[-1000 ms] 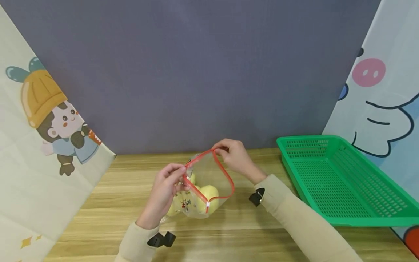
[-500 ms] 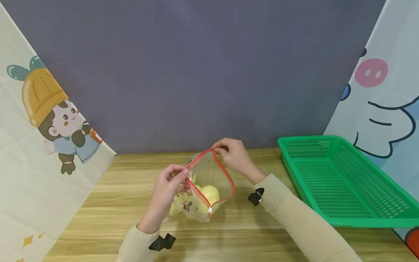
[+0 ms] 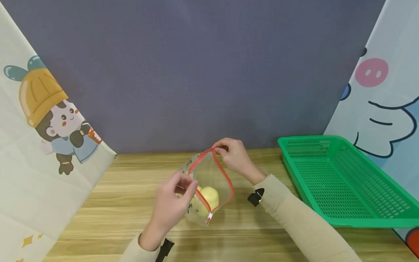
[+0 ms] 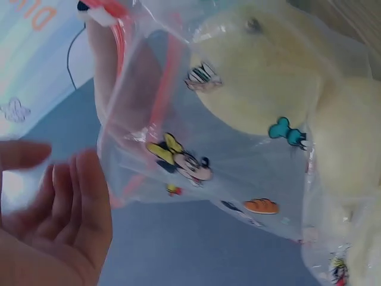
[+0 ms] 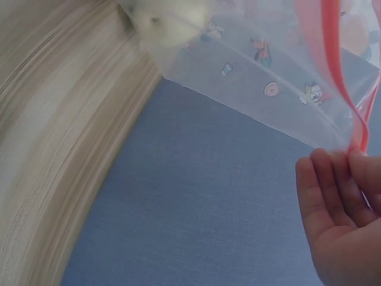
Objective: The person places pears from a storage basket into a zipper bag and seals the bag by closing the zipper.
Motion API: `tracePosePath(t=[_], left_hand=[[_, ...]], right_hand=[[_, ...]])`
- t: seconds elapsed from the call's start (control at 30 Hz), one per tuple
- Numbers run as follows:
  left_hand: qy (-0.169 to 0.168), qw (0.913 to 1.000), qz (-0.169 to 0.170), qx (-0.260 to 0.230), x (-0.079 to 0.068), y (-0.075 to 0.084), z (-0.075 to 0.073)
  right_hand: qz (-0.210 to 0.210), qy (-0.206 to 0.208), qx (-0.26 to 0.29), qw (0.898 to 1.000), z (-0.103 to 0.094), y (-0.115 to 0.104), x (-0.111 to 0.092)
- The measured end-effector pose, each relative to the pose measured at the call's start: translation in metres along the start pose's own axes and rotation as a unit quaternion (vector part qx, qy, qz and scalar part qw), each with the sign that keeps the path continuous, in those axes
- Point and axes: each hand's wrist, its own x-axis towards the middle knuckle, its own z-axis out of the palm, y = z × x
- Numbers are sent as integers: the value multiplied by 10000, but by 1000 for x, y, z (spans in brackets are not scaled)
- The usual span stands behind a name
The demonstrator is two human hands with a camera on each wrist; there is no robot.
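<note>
A clear zip bag [image 4: 190,167] with cartoon prints and a red zip edge [image 3: 224,173] stands on the table with its mouth wide. Several pale yellow round fruits [image 3: 210,195] are inside; their skin and a dark stem end show through the plastic in the left wrist view. My right hand [image 3: 234,156] pinches the far corner of the red edge between thumb and fingers. Beside the near left part of the mouth, my left hand [image 3: 172,200] is apart from the plastic, thumb and fingers spread and loosely bent. A white slider [image 3: 210,216] sits at the near corner.
To the right stands a green perforated plastic basket [image 3: 376,221]. A wooden table [image 3: 114,203] carries everything. Behind it hangs a grey-blue cloth [image 3: 203,72], with printed cartoon sheets on both sides.
My left hand has let go of the bag's left edge and moved slightly nearer and to the right. The near corner of the bag has dipped a little. My right hand keeps its place.
</note>
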Motion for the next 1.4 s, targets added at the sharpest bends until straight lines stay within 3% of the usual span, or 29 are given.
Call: tracePosePath(t=[0.07,0.13,0.2,0.33,0.53,0.63,0.73,0.9,1.13,1.4], left_hand=[[-322,9977,564,213,-3,4,2],[-619,9929,844,569,-7,9,4],[-881,9858,880,1124,-12,14,4],[-1420,9627,872,2134,-22,21,5],[-2101,9294,1074,2839,-30,22,9],[-2251,9199,1074,3026,-32,22,9],[-2255,9204,1045,3019,-33,21,10],[-2047,9296,1167,2835,-32,19,10],[-1530,9419,1270,2709,-27,17,7],[-869,9541,1339,2532,-22,15,3]], right_hand=[[-8,31,-21,10000,0,0,0],[-11,50,-42,10000,0,0,0],[-15,51,-59,10000,0,-1,0],[25,55,-78,10000,1,-1,0],[56,70,-117,9999,2,0,0],[58,87,-123,9999,2,1,0],[79,134,-57,9999,3,2,0],[303,213,227,9991,4,6,0],[497,392,1008,9929,5,17,2],[607,534,1690,9823,6,14,1]])
